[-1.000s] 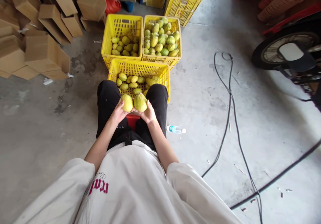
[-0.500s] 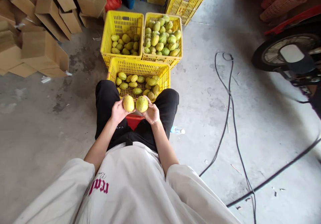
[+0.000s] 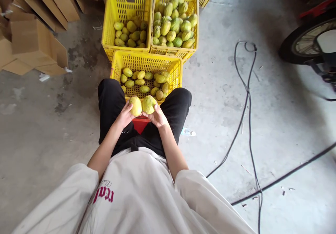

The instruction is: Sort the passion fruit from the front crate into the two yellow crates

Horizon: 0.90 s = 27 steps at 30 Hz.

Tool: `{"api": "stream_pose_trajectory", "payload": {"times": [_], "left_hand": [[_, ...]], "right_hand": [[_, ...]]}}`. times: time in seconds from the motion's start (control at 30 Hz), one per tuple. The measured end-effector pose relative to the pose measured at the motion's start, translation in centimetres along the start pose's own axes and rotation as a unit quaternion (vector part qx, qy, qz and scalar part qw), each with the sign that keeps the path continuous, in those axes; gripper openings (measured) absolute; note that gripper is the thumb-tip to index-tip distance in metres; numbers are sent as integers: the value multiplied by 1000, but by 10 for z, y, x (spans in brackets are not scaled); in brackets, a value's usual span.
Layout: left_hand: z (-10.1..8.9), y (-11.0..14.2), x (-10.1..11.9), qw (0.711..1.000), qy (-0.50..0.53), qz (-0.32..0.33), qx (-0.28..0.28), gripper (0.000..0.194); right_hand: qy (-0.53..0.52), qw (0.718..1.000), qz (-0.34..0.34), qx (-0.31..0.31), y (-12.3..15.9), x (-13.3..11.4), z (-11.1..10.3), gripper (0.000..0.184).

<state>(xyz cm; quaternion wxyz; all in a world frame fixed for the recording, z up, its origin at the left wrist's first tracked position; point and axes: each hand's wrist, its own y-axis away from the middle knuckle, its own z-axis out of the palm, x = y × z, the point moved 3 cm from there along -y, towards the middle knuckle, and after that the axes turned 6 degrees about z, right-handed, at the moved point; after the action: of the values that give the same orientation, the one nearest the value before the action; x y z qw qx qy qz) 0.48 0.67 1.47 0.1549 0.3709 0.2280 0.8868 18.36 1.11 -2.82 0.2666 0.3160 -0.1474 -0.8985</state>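
My left hand (image 3: 125,115) is wrapped around a smooth pale-yellow fruit (image 3: 135,106). My right hand (image 3: 159,116) grips a yellow-green fruit (image 3: 148,105) with a mottled skin. The two rounded fruits are held side by side, almost touching, above my lap. Just beyond them, between my knees, is the front yellow crate (image 3: 147,56), with several oval yellow-green fruits (image 3: 144,89) lying loosely on its slotted bottom. My fingers under both held fruits are partly hidden.
Behind stand a left yellow crate (image 3: 115,3) and a fuller right yellow crate (image 3: 196,13), both holding similar fruits. Cardboard boxes (image 3: 28,41) lie at left. A black cable (image 3: 248,104), a plastic bottle (image 3: 187,132) and a motorcycle wheel (image 3: 301,41) are at right.
The view has tilted down and closer, so the crates appear larger and higher. Both hands still hold their fruits, which have turned slightly.
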Motion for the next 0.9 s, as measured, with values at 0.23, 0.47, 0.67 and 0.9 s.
{"api": "stream_pose_trajectory", "payload": {"times": [0.23,0.47,0.67,0.9], "left_hand": [[0,1,-1,999,-25,-32,9,37],[5,4,0,998,7,-61,6,37],[5,3,-2,999,-37,-15,18,37],[-7,0,-3,999,-43,5,21,40]], "right_hand": [[22,1000,-10,-20,2,2,4,60],[-14,1000,16,1,0,6,3,66],[-41,999,14,33,3,0,10,58],[-27,996,57,58,5,-1,15,57]]}}
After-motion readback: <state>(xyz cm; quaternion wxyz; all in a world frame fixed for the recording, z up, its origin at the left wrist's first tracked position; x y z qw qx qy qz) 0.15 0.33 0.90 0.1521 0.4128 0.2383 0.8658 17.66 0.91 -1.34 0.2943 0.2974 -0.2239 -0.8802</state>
